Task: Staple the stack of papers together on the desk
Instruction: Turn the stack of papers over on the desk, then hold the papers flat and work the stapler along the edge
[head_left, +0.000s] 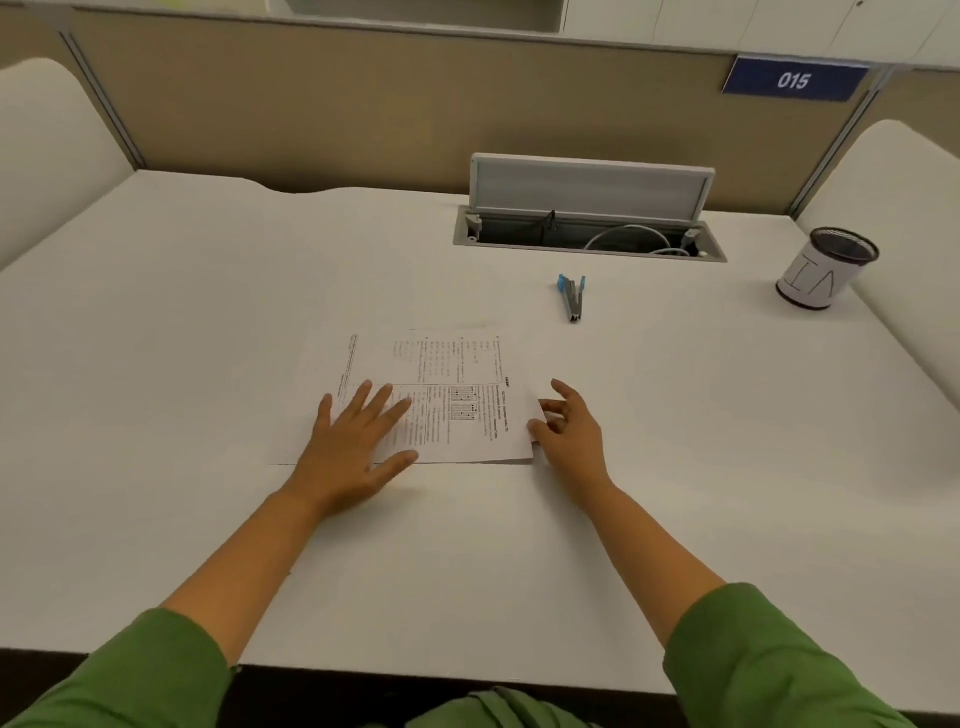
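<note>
- The stack of papers (447, 395) lies flat on the white table (208, 312), near the middle, with printed text running sideways across the top sheet.
- The left hand (353, 441) rests flat on the left part of the stack, fingers straight and spread, palm down, holding nothing.
- The right hand (566, 426) sits at the right edge of the stack, its fingers loosely curled, with thumb and fingertips touching the paper's edge near the lower right corner; whether it actually pinches the sheets I cannot tell.
- A stapler (572, 297) with blue ends lies on the table beyond the stack, apart from both hands.
- Behind the stapler, a cable hatch (589, 208) stands with its lid raised, white cables inside.
- A mesh pen cup (826, 270) wrapped in white paper stands at the far right of the table.
- A blue sign (794, 79) reading 015 is fixed on the partition.
- Green sleeves (769, 665) cover both upper arms.
</note>
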